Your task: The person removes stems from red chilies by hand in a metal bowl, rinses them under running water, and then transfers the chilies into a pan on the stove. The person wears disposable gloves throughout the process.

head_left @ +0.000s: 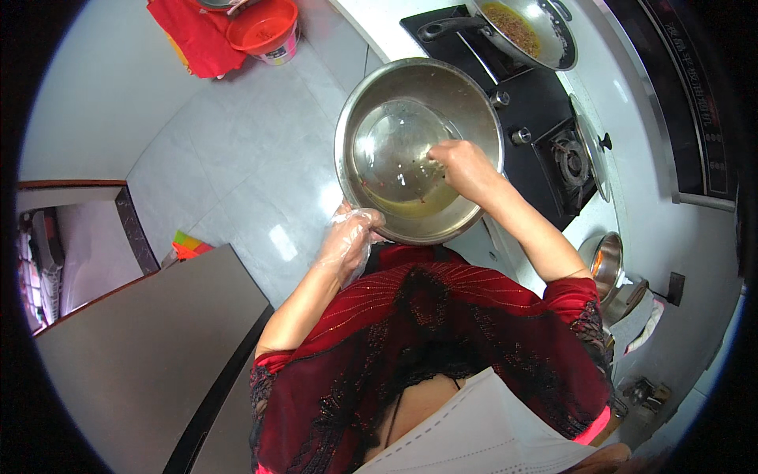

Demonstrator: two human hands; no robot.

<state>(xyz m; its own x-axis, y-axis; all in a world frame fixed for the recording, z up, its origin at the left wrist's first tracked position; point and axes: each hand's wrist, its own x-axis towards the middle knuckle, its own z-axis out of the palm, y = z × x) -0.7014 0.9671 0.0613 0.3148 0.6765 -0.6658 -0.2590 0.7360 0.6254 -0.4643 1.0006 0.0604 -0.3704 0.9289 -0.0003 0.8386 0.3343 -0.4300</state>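
A large steel basin (pixel 420 231) is held up in front of my body, beside the stove. Yellowish liquid with small red and pale bits lies in its bottom. My left hand (pixel 350 237), in a clear plastic glove, grips the basin's near left rim. My right hand (pixel 465 169) reaches over the right side into the basin with its fingers curled, and pale bits show just below the fingertips. Whether the fingers hold something is hidden. A pan (pixel 559 44) with brown bits in yellow oil stands on the black gas stove (pixel 521 106) at the upper right.
A glass lid (pixel 592 148) leans behind the right burner (pixel 571 160). A steel pot (pixel 610 260) stands on the counter at the right. On the floor at the upper left are a red basin (pixel 263 29) and a red cloth (pixel 207 47). A grey cabinet (pixel 160 343) is at the lower left.
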